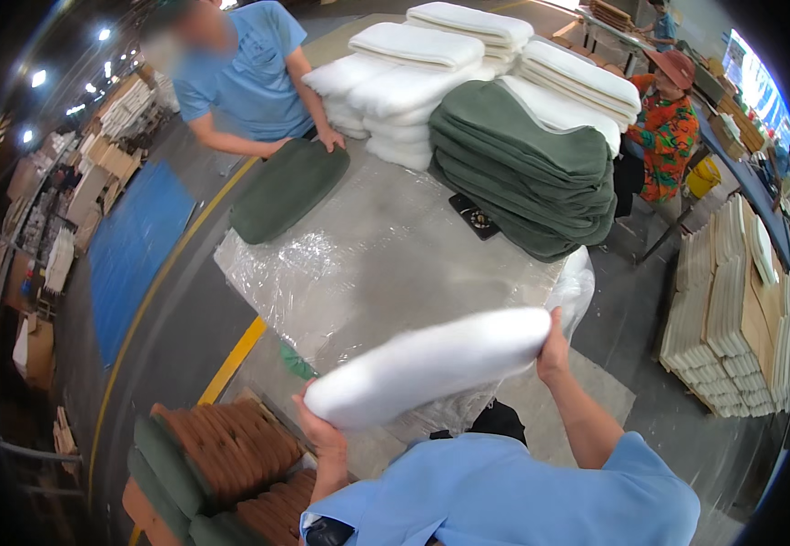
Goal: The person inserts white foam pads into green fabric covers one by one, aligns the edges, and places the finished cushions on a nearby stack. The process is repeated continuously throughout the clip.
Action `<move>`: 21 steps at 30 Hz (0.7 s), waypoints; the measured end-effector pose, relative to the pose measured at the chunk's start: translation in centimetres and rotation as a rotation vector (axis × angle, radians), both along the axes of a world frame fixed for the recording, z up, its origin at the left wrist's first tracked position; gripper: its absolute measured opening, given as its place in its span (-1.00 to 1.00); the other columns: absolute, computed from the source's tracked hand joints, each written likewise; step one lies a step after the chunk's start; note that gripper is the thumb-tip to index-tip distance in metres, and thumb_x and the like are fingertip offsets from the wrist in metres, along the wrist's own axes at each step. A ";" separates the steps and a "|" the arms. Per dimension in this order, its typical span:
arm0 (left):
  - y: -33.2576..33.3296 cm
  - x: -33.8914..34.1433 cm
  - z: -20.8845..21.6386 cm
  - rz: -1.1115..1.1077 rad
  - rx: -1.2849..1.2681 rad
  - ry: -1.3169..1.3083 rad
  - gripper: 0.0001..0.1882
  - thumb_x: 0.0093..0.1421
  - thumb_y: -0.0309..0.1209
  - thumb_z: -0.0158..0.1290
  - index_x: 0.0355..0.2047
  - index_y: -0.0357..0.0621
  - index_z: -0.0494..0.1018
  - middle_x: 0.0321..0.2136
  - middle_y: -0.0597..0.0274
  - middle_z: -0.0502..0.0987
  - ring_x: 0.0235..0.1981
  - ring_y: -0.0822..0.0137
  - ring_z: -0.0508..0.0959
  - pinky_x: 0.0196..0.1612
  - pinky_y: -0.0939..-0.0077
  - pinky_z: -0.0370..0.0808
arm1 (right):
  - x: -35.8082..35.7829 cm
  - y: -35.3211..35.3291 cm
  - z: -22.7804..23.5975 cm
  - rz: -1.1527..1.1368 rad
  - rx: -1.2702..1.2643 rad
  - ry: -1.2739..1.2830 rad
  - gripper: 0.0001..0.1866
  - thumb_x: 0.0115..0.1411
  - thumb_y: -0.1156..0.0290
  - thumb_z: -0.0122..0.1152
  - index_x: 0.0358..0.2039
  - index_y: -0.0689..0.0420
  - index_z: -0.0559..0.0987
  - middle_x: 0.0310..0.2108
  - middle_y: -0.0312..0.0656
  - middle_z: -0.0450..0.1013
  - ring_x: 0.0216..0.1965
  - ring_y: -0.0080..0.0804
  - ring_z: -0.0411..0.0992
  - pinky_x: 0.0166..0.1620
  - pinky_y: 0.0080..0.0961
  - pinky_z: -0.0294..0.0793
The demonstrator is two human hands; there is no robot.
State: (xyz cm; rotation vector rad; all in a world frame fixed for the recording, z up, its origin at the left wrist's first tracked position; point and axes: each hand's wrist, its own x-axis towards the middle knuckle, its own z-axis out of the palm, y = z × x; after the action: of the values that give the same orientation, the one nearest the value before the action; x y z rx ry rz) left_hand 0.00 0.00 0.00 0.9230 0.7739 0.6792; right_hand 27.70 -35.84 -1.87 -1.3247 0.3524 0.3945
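A long, thick white fibre pad [427, 364] with rounded ends is stretched between my two hands above the near edge of the table. My left hand [324, 432] grips its left end from below and the side. Its right end is held by my right hand [554, 350], thumb near the top edge and fingers partly hidden behind. Beyond the pad lies the table [377, 246], covered with clear plastic film. A tall stack of dark green fabric cushion covers [522, 164] stands on its right side, with piles of white pads [413, 86] behind.
Across the table, a co-worker in a blue shirt has both hands on a green cushion [290, 191]. A small black object [474, 217] lies beside the green stack. Brown stacked pieces with green cushions [222, 455] stand lower left. A pallet of boards [731, 314] is at right.
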 end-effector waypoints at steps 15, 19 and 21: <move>-4.9 -0.9 10.5 -0.414 1.620 0.602 -0.45 0.33 -0.12 0.18 0.25 -0.07 0.47 0.17 0.11 0.52 0.21 -0.02 0.46 0.39 -0.10 0.22 | -1.3 -0.9 1.1 0.380 0.050 -0.049 -0.30 0.53 -0.16 -0.17 -0.07 0.29 0.64 -0.12 -0.08 0.63 -0.07 -0.33 0.56 0.12 -0.37 0.50; -5.7 -1.8 6.6 -0.475 1.547 0.617 -0.36 0.04 -0.36 0.33 0.19 -0.02 0.53 0.16 0.17 0.54 0.21 -0.02 0.48 0.40 -0.12 0.21 | 3.7 -0.3 5.1 0.922 -0.445 -0.140 -0.48 0.51 0.02 0.00 0.07 0.22 0.66 -0.03 -0.15 0.62 0.02 -0.38 0.54 0.19 -0.41 0.45; -5.9 -2.0 6.1 -0.454 1.499 0.594 -0.38 -0.02 -0.41 0.32 0.14 0.00 0.58 0.12 0.17 0.57 0.17 -0.01 0.51 0.38 -0.12 0.23 | 5.6 2.9 7.5 1.180 -0.480 -0.202 -0.51 0.52 0.10 0.02 0.23 0.16 0.58 0.18 -0.09 0.54 0.22 -0.27 0.47 0.32 -0.33 0.35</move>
State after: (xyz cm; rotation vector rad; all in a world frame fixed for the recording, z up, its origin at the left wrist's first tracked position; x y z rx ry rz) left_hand -2.00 -5.95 6.10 2.6570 0.4124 0.5014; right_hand 33.32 -32.92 5.63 -1.9391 -0.6005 1.1905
